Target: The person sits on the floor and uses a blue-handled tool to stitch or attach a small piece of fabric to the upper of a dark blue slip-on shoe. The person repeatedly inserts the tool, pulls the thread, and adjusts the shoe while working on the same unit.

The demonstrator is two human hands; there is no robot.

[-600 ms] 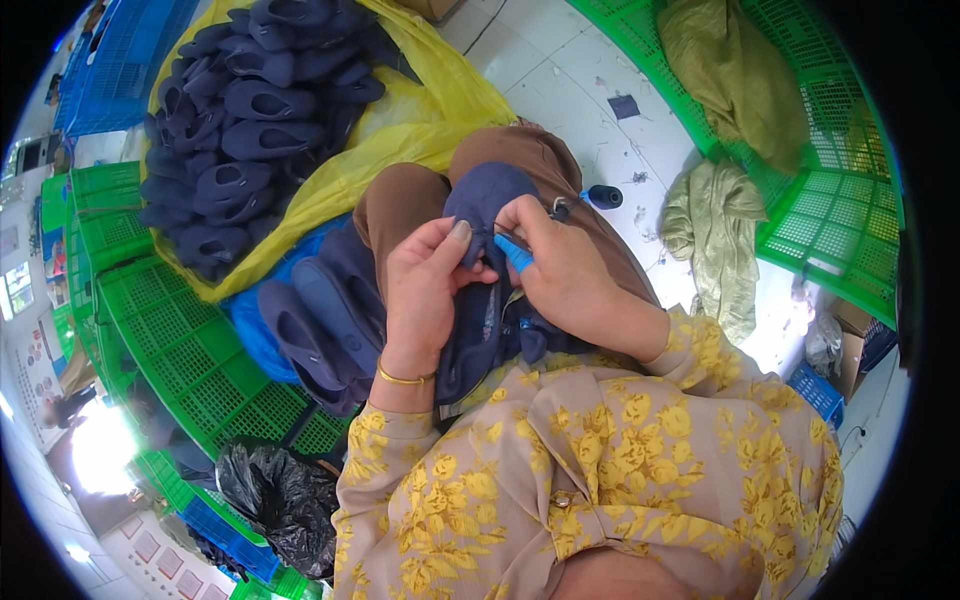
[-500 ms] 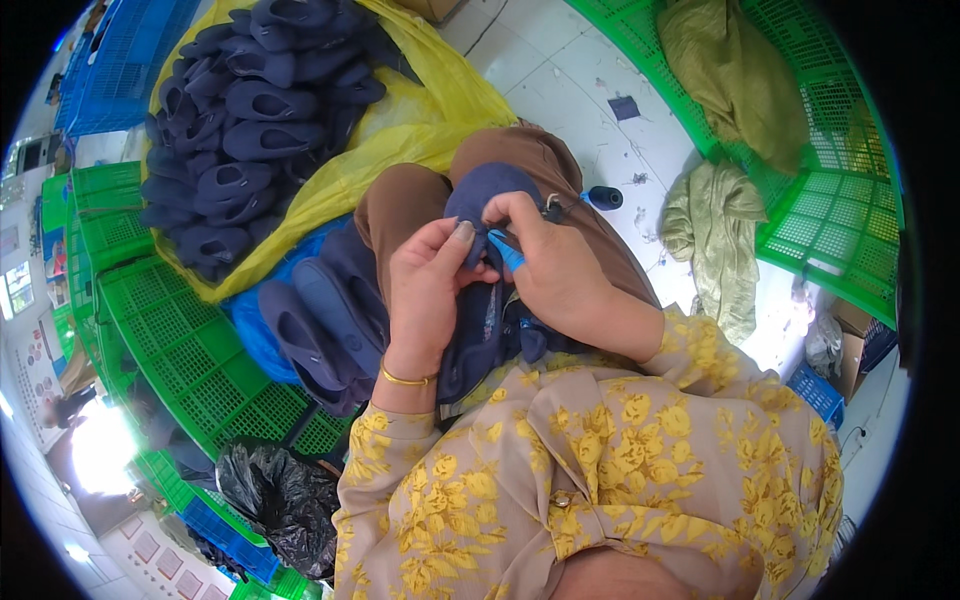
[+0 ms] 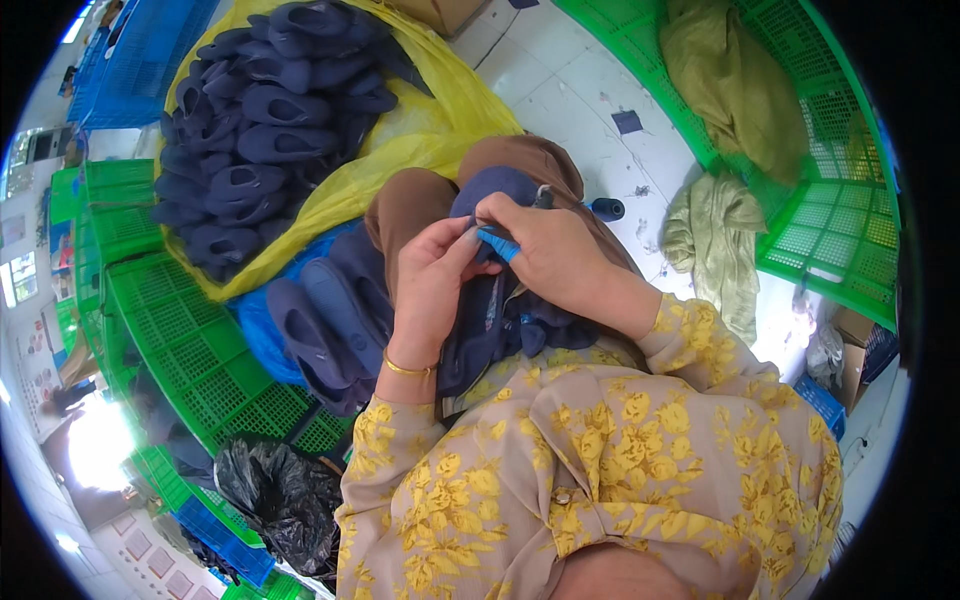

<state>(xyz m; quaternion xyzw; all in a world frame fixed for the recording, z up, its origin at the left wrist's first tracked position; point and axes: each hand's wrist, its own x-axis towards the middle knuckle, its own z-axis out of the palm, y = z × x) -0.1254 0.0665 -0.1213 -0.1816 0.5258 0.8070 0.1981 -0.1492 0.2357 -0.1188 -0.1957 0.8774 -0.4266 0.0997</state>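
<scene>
A navy fabric slipper point(image 3: 497, 187) rests on my lap, its rounded end pointing away from me. My left hand point(image 3: 428, 265) pinches the slipper's near edge between thumb and fingers. My right hand point(image 3: 560, 255) is closed right beside it, thumb and forefinger meeting at the same edge. A blue wrap point(image 3: 497, 243) covers one of its fingers. From that grip a small dark tool point(image 3: 543, 197) with a pale end sticks out; its working tip is hidden by my fingers. Dark cloth pieces point(image 3: 535, 335) lie under my hands on my lap.
Many navy slippers point(image 3: 290, 141) fill a yellow sack point(image 3: 440, 130) ahead left. More slippers point(image 3: 312, 325) lie by my left thigh, beside a green crate point(image 3: 185, 345). A dark thread spool point(image 3: 607, 209) is past my right knee. Green crates point(image 3: 820, 250) and cloths point(image 3: 715, 235) stand right.
My right hand has turned and shifted slightly left, closer to my left hand. The tool's dark shaft now stands up above the knuckles. The whole view has shifted a little.
</scene>
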